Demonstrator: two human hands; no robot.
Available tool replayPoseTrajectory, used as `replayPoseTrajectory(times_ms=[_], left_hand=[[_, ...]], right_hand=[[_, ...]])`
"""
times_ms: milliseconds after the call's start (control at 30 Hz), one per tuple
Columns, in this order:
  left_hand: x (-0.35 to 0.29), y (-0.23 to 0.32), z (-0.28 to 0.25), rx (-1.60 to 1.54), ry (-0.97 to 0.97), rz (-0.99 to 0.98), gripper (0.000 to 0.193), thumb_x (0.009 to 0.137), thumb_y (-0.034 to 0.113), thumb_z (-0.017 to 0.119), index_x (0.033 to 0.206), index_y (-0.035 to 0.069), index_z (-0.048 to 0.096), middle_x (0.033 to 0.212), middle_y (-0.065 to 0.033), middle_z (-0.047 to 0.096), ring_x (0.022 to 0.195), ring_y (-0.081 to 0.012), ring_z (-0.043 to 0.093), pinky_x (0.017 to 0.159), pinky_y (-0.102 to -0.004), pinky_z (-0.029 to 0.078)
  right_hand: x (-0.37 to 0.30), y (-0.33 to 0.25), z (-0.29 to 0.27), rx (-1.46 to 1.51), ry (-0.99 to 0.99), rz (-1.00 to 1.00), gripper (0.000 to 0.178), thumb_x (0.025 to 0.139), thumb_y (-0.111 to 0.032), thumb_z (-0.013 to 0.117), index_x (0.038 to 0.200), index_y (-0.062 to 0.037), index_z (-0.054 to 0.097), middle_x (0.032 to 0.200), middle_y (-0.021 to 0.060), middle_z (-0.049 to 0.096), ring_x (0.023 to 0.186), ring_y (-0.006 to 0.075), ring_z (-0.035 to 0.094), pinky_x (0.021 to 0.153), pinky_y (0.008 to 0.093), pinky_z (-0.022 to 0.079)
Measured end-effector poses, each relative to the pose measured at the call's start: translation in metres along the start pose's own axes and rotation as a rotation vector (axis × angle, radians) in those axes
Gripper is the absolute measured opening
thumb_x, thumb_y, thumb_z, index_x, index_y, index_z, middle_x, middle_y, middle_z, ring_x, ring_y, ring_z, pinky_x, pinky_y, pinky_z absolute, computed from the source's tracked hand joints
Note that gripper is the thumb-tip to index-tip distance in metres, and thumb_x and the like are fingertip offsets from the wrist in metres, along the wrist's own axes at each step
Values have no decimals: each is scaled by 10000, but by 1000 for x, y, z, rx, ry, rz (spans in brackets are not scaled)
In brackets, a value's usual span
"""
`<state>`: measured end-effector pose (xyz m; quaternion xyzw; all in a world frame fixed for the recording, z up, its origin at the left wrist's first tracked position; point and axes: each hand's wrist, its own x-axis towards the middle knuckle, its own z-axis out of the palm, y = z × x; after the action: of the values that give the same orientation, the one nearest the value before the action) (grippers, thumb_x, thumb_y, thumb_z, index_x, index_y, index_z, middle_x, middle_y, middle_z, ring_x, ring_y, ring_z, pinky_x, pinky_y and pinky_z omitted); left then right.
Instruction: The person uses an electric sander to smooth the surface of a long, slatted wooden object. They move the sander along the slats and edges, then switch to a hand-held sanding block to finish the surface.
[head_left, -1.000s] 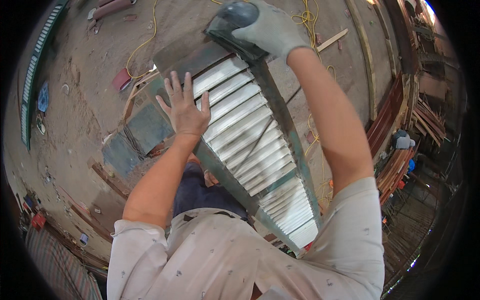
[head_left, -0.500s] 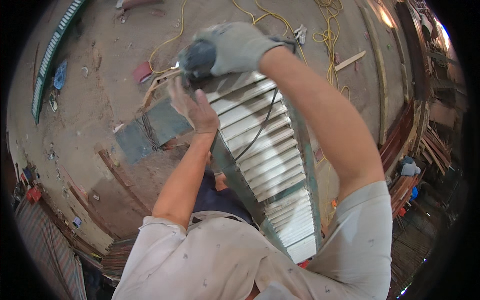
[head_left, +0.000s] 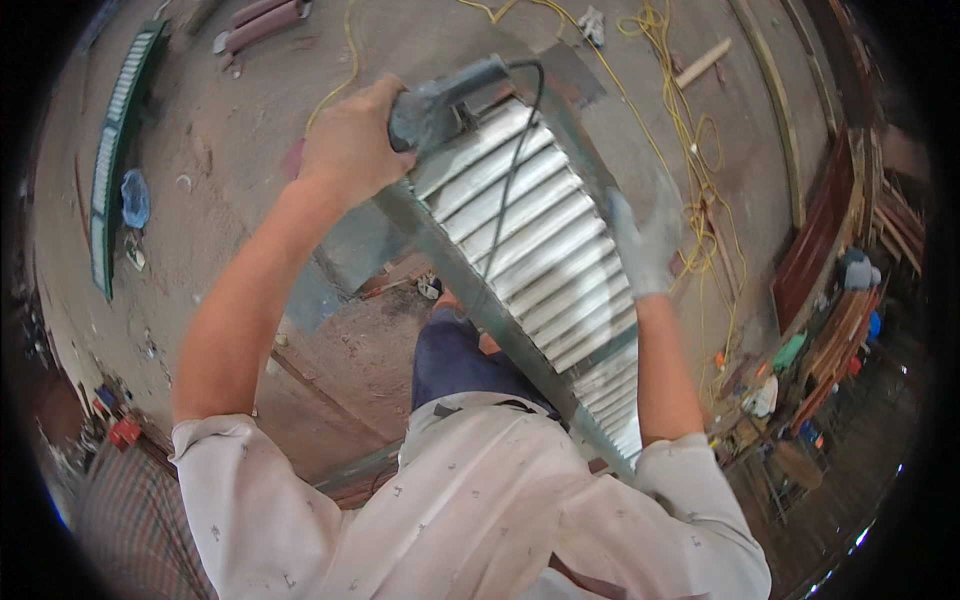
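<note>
A long louvred shutter (head_left: 520, 215) with whitish slats and a dark green frame runs from the middle of the view down toward my waist. My left hand (head_left: 352, 140), bare, is wrapped round the rounded end of a dark grey corded power tool (head_left: 450, 95), whose body lies across the shutter's far end. From the tool a black cord loops over the slats. At the shutter's right edge is my right hand (head_left: 648, 235) in a pale grey glove, its fingers stretched out and blurred; whether it presses on the frame is unclear.
Another green louvred shutter (head_left: 120, 150) lies at the far left. A tangle of yellow cord (head_left: 695, 150) spreads over the floor on the right, by a short wooden strip (head_left: 704, 62). Reddish-brown boards (head_left: 820, 235) line the right side. A blue plastic bag (head_left: 135, 198) lies left.
My gloved right hand has let go of the power tool and moved down to the shutter's right edge. My left hand now grips the tool. The view has shifted.
</note>
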<state>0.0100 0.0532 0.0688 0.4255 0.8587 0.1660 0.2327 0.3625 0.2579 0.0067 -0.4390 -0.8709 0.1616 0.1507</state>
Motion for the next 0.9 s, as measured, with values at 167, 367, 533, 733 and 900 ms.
replayPoseTrajectory(times_ms=[167,367,533,733,900], left_hand=[[70,51,38,161,175,207,710,816,373,891,1409,89,624,1190,-248,768,1082,-475,740,926,-540,597],[147,129,42,44,120,126,734,772,497,895,1231,-31,676,1177,-343,731,1129,-491,713,987,-545,559],[127,123,54,177,274,236,675,773,416,900,1272,25,669,1133,-283,761,1070,-478,736,927,-545,583],[23,54,36,216,192,72,687,826,389,898,1376,70,637,1163,-259,767,1082,-459,750,934,-518,598],[-35,22,32,168,200,-30,667,818,351,924,1359,91,633,1110,-223,783,1036,-433,773,886,-496,603]], right_hand=[[-189,171,8,-306,-26,521,758,1055,-440,662,1596,53,463,1661,313,442,1581,479,345,1326,541,239],[-225,181,37,-263,109,454,732,1086,-468,582,1597,42,462,1662,319,432,1573,506,318,1331,602,163],[-219,186,31,-325,120,431,677,1069,-430,605,1563,21,499,1607,297,492,1542,487,360,1310,614,211],[-213,170,30,-306,182,396,640,1034,-353,655,1546,1,508,1564,270,528,1498,498,397,1288,632,245],[-209,167,27,-292,168,422,609,1011,-305,687,1506,7,519,1503,261,557,1456,494,433,1268,644,279]])
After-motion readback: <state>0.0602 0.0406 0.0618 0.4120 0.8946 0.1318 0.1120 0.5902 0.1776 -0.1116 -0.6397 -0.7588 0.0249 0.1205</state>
